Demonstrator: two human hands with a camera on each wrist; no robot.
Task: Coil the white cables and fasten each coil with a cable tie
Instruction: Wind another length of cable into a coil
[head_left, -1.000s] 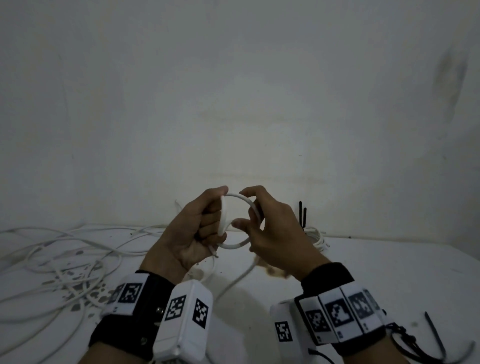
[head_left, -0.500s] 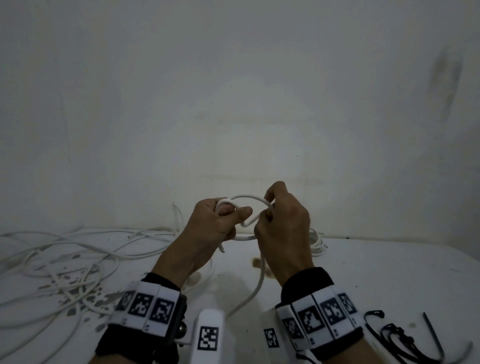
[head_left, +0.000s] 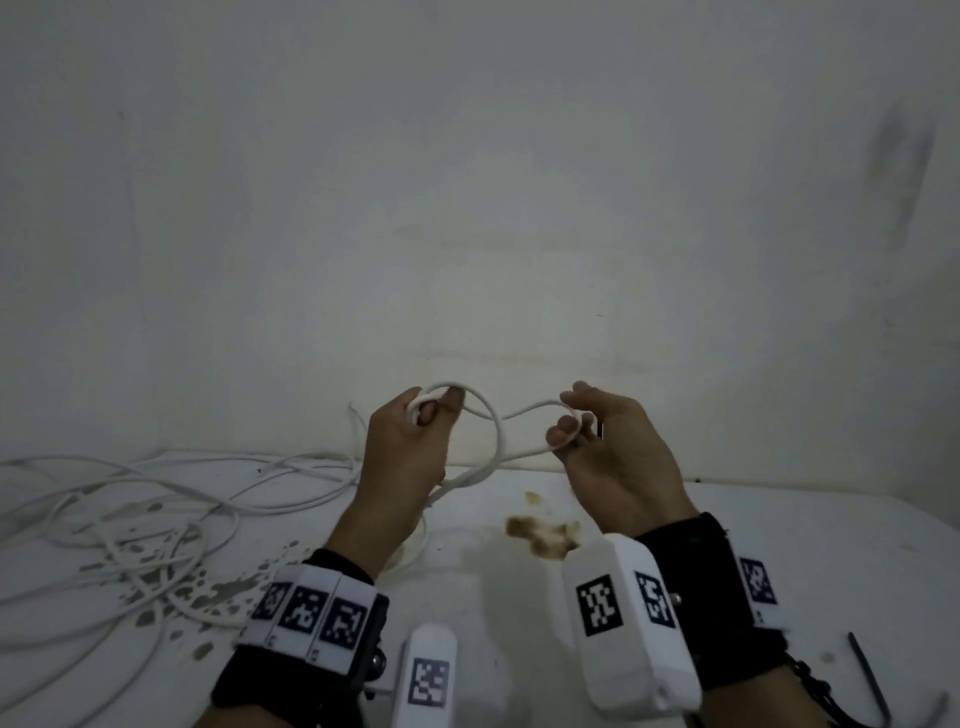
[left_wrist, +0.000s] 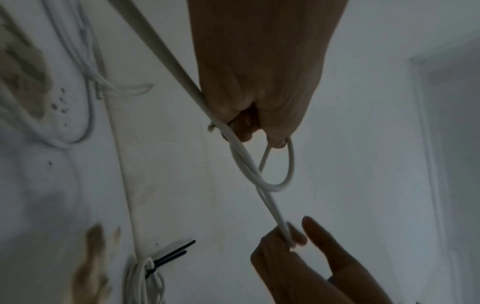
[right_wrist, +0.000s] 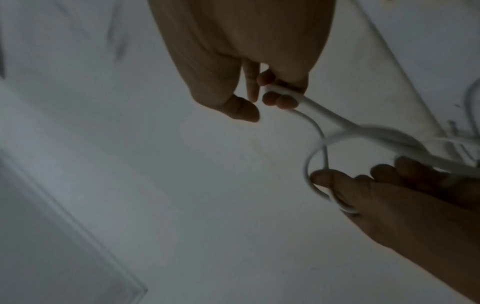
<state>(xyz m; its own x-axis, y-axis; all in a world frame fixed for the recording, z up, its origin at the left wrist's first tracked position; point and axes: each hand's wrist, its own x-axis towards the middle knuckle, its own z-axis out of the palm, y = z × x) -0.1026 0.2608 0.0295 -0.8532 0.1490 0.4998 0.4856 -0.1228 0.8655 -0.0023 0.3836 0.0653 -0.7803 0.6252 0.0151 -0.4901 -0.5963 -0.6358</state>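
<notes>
Left hand (head_left: 410, 447) grips a loop of the white cable (head_left: 498, 441) — right hand (head_left: 608, 452) pinches its bend between curled fingers — wristbands (head_left: 311, 618) show only square-coded markers.

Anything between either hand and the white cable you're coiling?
Nothing visible. The left hand grips the loop of the white cable, and the right hand pinches its next stretch; the cable runs free in the air between them.

Brown stain (head_left: 543, 535) on white table (head_left: 779, 545), grey wall (head_left: 467, 182) behind.
</notes>
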